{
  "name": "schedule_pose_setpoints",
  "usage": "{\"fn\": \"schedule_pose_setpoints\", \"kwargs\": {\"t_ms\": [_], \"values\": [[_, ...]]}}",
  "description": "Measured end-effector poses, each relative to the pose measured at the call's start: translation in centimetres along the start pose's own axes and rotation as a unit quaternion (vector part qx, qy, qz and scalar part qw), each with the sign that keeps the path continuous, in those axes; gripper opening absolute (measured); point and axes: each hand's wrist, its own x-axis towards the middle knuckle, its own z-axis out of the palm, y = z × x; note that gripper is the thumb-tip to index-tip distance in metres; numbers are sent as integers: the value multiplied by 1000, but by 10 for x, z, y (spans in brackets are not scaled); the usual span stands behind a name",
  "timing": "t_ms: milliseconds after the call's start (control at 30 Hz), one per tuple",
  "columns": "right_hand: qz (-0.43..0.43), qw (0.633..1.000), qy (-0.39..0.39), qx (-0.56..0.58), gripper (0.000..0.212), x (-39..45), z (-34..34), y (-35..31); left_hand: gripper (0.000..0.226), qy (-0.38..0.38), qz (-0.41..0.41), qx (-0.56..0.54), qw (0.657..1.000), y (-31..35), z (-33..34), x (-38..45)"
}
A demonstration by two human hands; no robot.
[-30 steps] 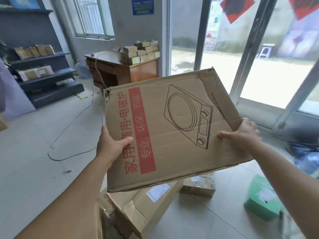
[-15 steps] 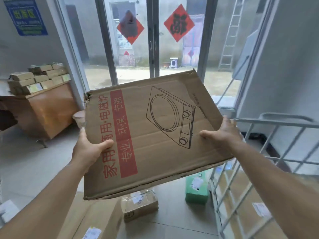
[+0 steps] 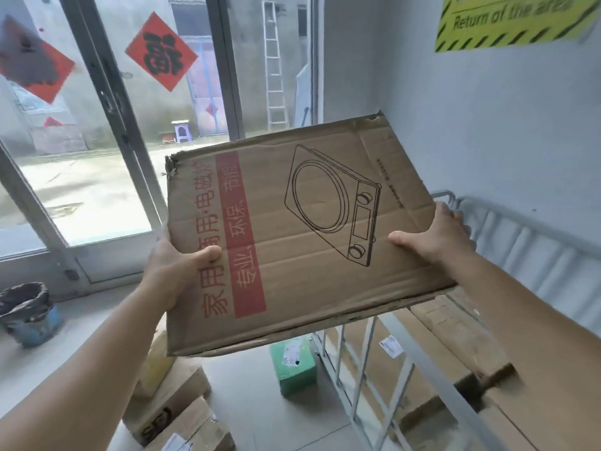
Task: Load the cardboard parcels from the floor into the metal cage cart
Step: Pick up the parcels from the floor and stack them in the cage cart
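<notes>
Both hands, left hand (image 3: 177, 268) and right hand (image 3: 437, 236), gripped opposite edges of a flat cardboard parcel (image 3: 302, 236) tilted above the metal cage cart (image 3: 527, 236), where boxes (image 3: 455, 333) lay.

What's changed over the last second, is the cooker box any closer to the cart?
The person has turned right, carrying the flat cardboard box from over the floor pile toward the metal cage cart; its right end now hangs above the cart's near rail. The cart, out of view a second ago, now fills the right side. Unchanged: left hand and right hand grip the box's opposite edges; nothing released.
</notes>
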Motion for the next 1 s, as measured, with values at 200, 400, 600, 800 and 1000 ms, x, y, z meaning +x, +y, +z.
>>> {"fn": "schedule_pose_setpoints", "kwargs": {"t_ms": [200,400,600,800,1000], "values": [[87,993,75,-11,111,-6,-45,46,58,-101,43,7,994,37,72,25],[163,977,135,-6,110,-18,-88,101,60,-189,80,19,979,71,152,26],[244,954,175,19,104,-8,-108,168,71,-247,118,46,961,103,249,33],[307,934,174,49,99,33,-106,238,86,-291,135,98,942,116,357,48],[360,922,138,31,102,70,-96,292,73,-340,96,144,924,92,446,64]]}}
